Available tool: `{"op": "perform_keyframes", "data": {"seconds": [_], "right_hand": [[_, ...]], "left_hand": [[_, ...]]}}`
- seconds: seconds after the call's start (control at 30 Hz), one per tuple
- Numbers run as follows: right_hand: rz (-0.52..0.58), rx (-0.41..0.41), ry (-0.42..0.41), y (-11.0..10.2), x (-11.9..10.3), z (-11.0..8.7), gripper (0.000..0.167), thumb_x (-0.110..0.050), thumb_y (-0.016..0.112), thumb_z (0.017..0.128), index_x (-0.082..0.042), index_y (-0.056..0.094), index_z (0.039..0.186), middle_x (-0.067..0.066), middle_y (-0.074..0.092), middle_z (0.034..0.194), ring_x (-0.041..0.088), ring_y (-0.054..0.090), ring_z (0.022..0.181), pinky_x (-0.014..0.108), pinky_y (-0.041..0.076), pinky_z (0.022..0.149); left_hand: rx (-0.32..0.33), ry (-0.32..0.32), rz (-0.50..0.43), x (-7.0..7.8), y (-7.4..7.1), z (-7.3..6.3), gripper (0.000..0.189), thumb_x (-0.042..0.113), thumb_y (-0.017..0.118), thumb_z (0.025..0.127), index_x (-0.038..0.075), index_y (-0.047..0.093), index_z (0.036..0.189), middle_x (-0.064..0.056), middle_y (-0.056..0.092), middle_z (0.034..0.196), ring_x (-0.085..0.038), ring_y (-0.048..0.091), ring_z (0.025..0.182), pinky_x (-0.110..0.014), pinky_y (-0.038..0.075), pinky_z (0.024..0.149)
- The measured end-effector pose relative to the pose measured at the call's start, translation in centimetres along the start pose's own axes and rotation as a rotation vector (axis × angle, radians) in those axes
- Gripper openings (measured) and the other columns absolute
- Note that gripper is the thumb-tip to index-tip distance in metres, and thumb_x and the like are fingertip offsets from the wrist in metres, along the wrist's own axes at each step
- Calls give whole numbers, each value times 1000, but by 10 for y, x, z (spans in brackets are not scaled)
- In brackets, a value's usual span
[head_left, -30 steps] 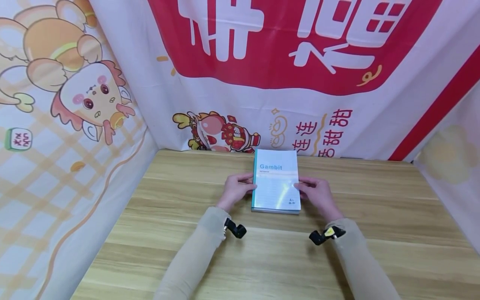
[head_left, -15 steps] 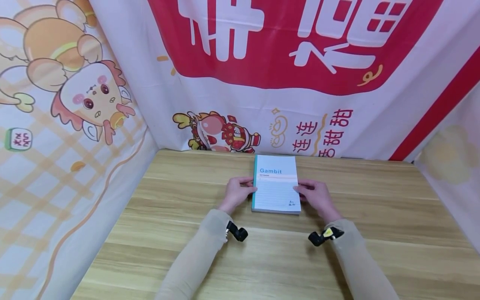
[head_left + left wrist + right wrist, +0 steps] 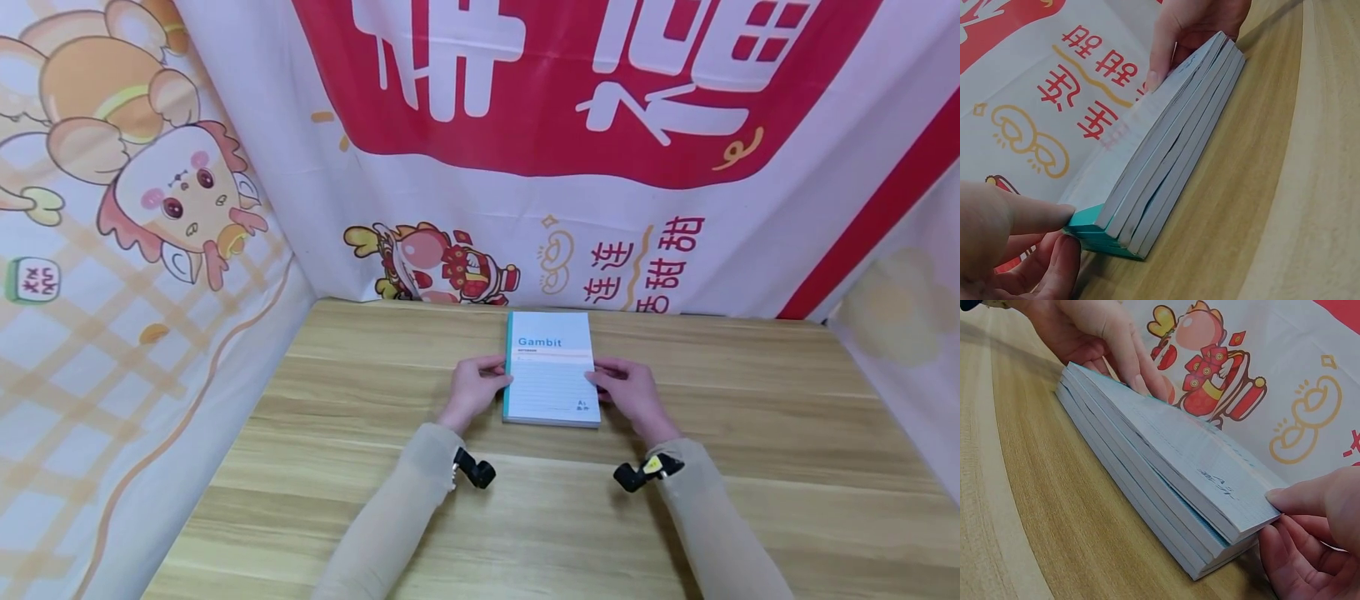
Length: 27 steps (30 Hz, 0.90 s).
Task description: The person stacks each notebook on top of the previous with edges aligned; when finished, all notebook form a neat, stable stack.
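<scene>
A stack of notebooks (image 3: 551,387) lies on the wooden table, several thick, with teal spines on the left and pale page edges facing me. The top cover reads "Gambit". My left hand (image 3: 476,387) holds the spine side, its thumb at the upper edge of the teal spine (image 3: 1100,237) and its fingers curled against the side below. On the opposite side my right hand (image 3: 630,392) pinches the top notebook (image 3: 1210,475), thumb on the cover and fingers curled at the edge under it. Narrow gaps show between the notebooks.
Behind the stack, a white and red printed cloth (image 3: 555,200) hangs down to the table's (image 3: 555,517) back edge. Another cloth with cartoon figures (image 3: 150,250) covers the left side. A small black camera sits on each wrist.
The top notebook's far edge has come down and toward me, and the glare on its cover has gone. Both hands have shifted slightly nearer, keeping their hold.
</scene>
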State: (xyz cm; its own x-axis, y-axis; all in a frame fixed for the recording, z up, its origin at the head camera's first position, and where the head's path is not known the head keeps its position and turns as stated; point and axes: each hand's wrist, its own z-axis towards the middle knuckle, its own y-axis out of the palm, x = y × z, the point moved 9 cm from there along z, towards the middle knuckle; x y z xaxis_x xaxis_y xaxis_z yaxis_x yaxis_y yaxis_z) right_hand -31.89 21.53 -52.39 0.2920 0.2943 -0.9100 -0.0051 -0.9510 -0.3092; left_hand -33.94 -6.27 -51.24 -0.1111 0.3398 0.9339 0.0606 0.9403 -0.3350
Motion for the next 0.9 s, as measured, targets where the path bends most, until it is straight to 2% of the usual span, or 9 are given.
{"op": "perform_keyframes", "data": {"seconds": [0.3,0.6,0.9], "right_hand": [[-20,5,7,0,3,2,47,-28,74,97,-13,61,139,11,63,127,25,61,112,34,57,90],[-59,9,5,0,4,0,48,-29,73,97,-17,61,141,9,63,125,25,61,110,37,55,91],[-102,2,7,2,1,-1,47,-31,69,100,-16,60,143,12,62,128,26,61,110,39,54,93]], "left_hand": [[3,0,-27,-3,1,-2,37,5,79,90,7,71,126,-2,70,104,-18,67,96,-31,58,86],[0,23,-36,-5,3,-1,40,4,77,90,7,69,129,-7,70,121,-19,67,104,-31,57,89],[-16,20,-20,-4,5,-1,40,5,75,92,6,68,131,-9,69,125,-19,67,104,-33,57,89]]}}
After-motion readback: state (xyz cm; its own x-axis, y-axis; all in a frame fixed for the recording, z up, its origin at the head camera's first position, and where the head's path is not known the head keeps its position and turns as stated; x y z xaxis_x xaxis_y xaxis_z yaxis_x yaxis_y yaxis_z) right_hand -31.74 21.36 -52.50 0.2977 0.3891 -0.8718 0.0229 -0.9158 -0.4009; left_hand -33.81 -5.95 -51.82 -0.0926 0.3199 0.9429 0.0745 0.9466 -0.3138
